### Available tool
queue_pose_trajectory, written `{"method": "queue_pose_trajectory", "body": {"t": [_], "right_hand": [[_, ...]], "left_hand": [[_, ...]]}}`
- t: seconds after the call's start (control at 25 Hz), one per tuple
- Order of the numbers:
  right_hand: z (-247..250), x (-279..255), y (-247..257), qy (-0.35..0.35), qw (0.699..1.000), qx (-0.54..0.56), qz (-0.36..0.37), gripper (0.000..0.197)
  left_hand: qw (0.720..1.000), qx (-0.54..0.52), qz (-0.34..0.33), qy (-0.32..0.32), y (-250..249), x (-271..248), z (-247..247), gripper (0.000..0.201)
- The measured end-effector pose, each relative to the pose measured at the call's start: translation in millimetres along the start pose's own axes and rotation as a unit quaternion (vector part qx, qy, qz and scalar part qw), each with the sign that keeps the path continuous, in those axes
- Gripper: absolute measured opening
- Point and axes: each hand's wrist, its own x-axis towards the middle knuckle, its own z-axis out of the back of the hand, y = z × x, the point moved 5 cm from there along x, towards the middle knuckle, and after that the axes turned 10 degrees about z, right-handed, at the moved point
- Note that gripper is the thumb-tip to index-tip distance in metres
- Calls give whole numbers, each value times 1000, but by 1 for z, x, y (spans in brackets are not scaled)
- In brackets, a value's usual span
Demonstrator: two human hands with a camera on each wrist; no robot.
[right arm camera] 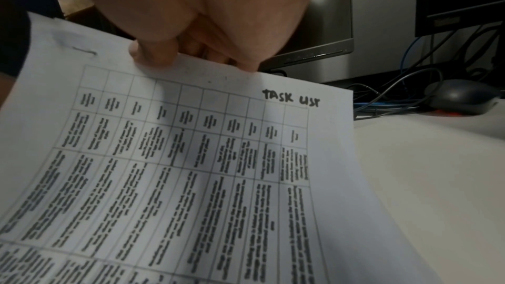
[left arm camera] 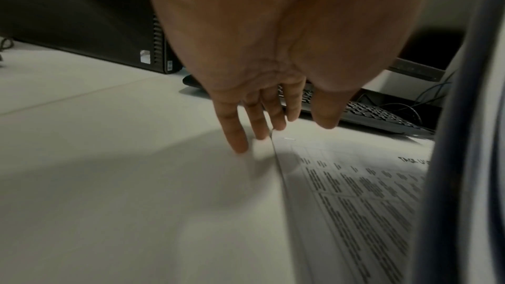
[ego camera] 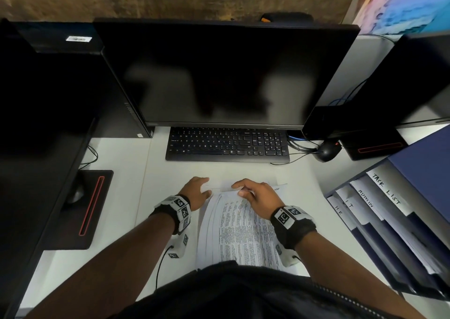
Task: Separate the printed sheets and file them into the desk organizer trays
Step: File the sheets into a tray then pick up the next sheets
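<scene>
White desk (ego camera: 126, 196) fills the foreground, with a dark monitor (ego camera: 226, 75) and keyboard (ego camera: 227, 145) along its far edge. My right hand (ego camera: 258, 193) pinches the far edge of the top sheet (right arm camera: 191, 159), thumb on its printed face and fingers curled behind, lifting it off the stack (ego camera: 233, 231) near the desk's front edge; I judge this peels one page free for filing. It reads "TASK LIST", so it should suit the matching tray of the organizer (ego camera: 389, 221) at the desk's right edge. My left hand (ego camera: 196, 192) lies with straight fingers (left arm camera: 235, 135) on the desk at the stack's far left corner, gripping nothing, probably steadying the rest. A staple mark shows near the sheet's corner; whether it still binds the pages I cannot tell. How many sheets lie below is hidden, the printed text is too blurred to read, and my body cuts off the stack's near end.
</scene>
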Motion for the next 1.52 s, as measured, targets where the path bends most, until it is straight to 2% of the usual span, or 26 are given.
{"method": "queue_pose_trajectory", "body": {"t": [0.08,0.2,0.4,0.56,0.72,0.92,1.16,1.32,1.44,1.52], "right_hand": [[-1,1,1,14,1000,-14,14,22],[-2,3,4,21,998,-38,46,22],[-5,2,7,35,997,-44,52,22],[-8,-3,10,42,995,-59,72,19],[-12,-6,7,33,993,-66,94,19],[-13,-6,3,18,986,-126,105,18],[-20,-3,1,65,989,-114,66,21],[-10,-2,6,13,993,-94,73,13],[-1,3,-1,-35,995,-89,12,10],[6,8,-5,-58,995,-79,-25,9]], "left_hand": [[1000,-18,-19,-17,-1,2,2,45],[998,9,-47,-37,-5,0,6,31],[995,-40,-40,-87,-11,-7,17,14],[992,-39,-46,-109,-11,-7,20,11],[994,-82,-33,-71,-7,-9,17,13],[988,-139,-67,-12,-3,-26,22,20],[981,-162,-77,68,-5,-37,14,20],[972,-213,-78,56,-10,-38,11,17],[955,-283,-60,69,-19,-48,8,25],[954,-276,-80,83,-27,-57,0,29]]}}
